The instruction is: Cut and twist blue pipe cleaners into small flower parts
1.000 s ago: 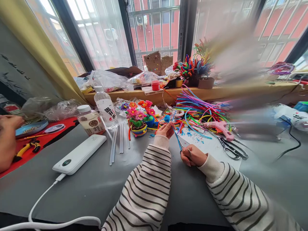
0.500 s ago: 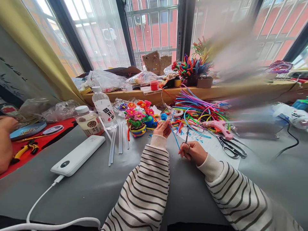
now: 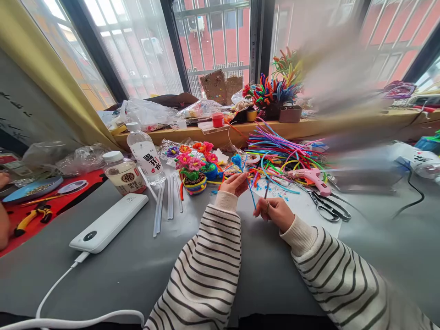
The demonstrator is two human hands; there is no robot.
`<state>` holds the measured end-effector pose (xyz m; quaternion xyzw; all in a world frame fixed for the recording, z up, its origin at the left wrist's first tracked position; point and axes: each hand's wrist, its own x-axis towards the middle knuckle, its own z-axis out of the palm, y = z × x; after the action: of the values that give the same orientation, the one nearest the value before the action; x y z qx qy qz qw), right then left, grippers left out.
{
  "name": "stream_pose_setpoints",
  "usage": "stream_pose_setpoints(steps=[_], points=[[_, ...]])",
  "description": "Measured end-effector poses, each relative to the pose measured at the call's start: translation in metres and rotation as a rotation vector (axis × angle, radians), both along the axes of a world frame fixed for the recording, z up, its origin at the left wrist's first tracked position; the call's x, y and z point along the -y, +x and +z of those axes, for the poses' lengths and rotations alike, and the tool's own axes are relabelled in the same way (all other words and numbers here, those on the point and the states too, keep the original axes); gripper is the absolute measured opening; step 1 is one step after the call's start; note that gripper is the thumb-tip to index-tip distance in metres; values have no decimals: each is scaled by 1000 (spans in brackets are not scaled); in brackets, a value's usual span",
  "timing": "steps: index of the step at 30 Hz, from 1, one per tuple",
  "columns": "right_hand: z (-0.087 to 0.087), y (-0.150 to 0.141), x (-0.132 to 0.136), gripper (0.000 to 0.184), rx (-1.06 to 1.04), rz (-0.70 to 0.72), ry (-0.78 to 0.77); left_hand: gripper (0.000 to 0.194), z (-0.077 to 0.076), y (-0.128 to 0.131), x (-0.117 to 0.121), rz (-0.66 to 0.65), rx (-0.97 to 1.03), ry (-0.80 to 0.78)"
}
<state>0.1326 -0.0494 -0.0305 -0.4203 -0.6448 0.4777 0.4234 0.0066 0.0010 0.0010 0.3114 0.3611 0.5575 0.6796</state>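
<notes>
Near the middle, my left hand (image 3: 234, 185) is closed on a blue pipe cleaner (image 3: 252, 196), which slants down toward my right. A bright blue fuzzy bundle (image 3: 236, 160) shows just above its fingers; whether it is joined to the pipe cleaner I cannot tell. My right hand (image 3: 277, 213) grips small scissors (image 3: 267, 189) by the handles, blades pointing up. Its fingertips are by the lower end of the pipe cleaner, perhaps touching it. Left of my hands stands a small pot (image 3: 194, 185) of pink pipe-cleaner flowers.
A pink glue gun (image 3: 314, 179) and large black scissors (image 3: 330, 208) lie at right, before heaped pipe cleaners (image 3: 275, 142). Left are glue sticks (image 3: 170, 197), two bottles, a white power bank (image 3: 109, 223) with cable, and another person's hand (image 3: 3, 220) at the edge.
The blue bundle has risen slightly above my left fingers and shows more fully. Both hands stay close together, and the scissors remain in my right hand. The view has shifted a little.
</notes>
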Motion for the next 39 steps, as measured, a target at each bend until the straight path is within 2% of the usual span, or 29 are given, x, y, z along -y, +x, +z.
stream_pose_setpoints(steps=[4, 6, 9, 16, 23, 32, 36, 39], points=[[-1, 0, 2, 70, 113, 215, 45, 20, 2, -1, 1, -73, 0, 21], [-2, -1, 2, 73, 161, 291, 73, 20, 3, -1, 2, -92, -20, 39], [-2, -1, 3, 72, 204, 329, 95, 19, 3, 0, 4, -113, -63, 70], [1, -2, 5, 64, 217, 253, 99, 17, 4, 5, 9, -137, -142, 102], [-1, -1, 4, 59, 222, 193, 63, 16, 2, 4, 5, -108, -122, 74], [-3, -1, 3, 53, 228, 46, 1, 16, 0, 1, 3, -41, -36, 76], [1, 0, 2, 43, 134, -107, 18, 17, 1, -1, 2, -47, -4, 70], [4, 0, 2, 35, 26, -82, 39, 16, 0, -1, 1, -39, 15, 64]])
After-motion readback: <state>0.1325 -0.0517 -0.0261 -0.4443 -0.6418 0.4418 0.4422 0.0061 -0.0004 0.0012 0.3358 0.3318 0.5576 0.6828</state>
